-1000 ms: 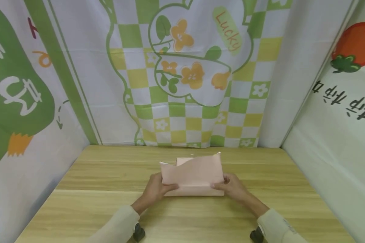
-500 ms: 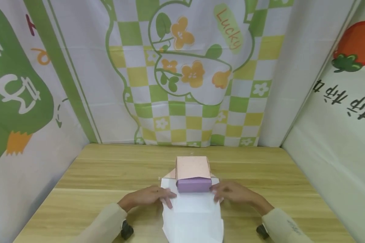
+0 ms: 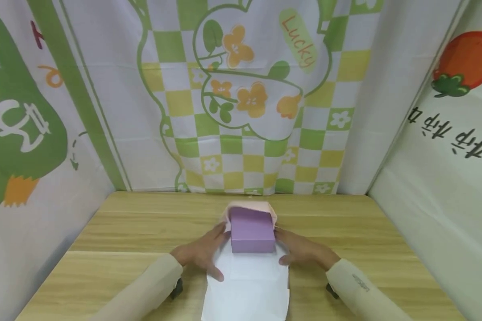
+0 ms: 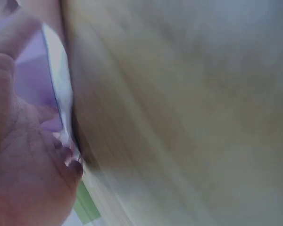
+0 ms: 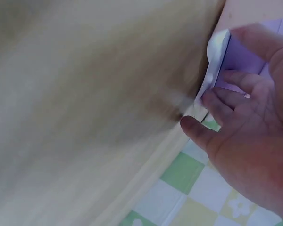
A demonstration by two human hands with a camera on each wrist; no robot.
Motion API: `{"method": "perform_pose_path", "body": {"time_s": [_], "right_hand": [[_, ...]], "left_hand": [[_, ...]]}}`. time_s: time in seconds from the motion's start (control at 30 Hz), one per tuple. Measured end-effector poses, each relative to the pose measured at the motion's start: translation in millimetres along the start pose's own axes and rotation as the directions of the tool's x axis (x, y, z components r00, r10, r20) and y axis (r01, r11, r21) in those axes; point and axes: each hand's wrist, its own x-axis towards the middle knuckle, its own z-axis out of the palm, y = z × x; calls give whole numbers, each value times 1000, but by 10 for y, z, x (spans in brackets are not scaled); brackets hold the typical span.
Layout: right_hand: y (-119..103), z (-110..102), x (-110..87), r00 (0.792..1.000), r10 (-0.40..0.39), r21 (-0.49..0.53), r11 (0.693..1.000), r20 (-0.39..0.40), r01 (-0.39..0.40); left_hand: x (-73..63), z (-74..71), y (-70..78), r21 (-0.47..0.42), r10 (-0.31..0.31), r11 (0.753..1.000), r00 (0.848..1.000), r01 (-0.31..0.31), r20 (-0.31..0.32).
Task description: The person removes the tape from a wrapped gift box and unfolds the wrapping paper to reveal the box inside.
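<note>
A purple box (image 3: 252, 229) sits on a sheet of wrapping paper (image 3: 249, 290), white inside and pink outside. The paper's pink far end (image 3: 251, 205) arches up behind the box. My left hand (image 3: 202, 249) is at the box's left side, fingers extended toward the far end and thumb spread over the white paper. Mirroring it on the right, my right hand (image 3: 303, 249) has its fingertips beside the box and its thumb low near the paper's edge. Both wrist views show loosely straight fingers along the paper's raised edge, next to the purple box (image 5: 245, 56).
The wooden table (image 3: 144, 227) reaches back to a checked curtain (image 3: 249, 156). Printed cloth walls stand at the left (image 3: 24, 133) and right (image 3: 434, 178). A dark wrist device (image 3: 176, 289) shows below the left sleeve.
The paper's near flap, first held up over the box, came down flat toward me. Its far end then lifted off the box top, baring the purple. Both hands moved forward along the box's sides.
</note>
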Motion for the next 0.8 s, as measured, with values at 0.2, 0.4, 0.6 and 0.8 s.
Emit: {"method": "perform_pose_path", "body": {"time_s": [0.2, 0.4, 0.6, 0.8], "right_hand": [[9, -20, 170, 998, 39, -53, 998, 53, -36], [148, -62, 276, 999, 34, -61, 997, -18, -35], [200, -80, 362, 1000, -21, -4, 1000, -22, 21], [159, -44, 331, 991, 117, 2, 993, 69, -118]], "left_hand": [[49, -78, -52, 110, 14, 994, 999, -11, -30], [174, -183, -140, 242, 154, 963, 978, -116, -143], [221, -246, -153, 128, 112, 987, 990, -101, -85], [225, -194, -186, 77, -31, 996, 999, 32, -10]]}}
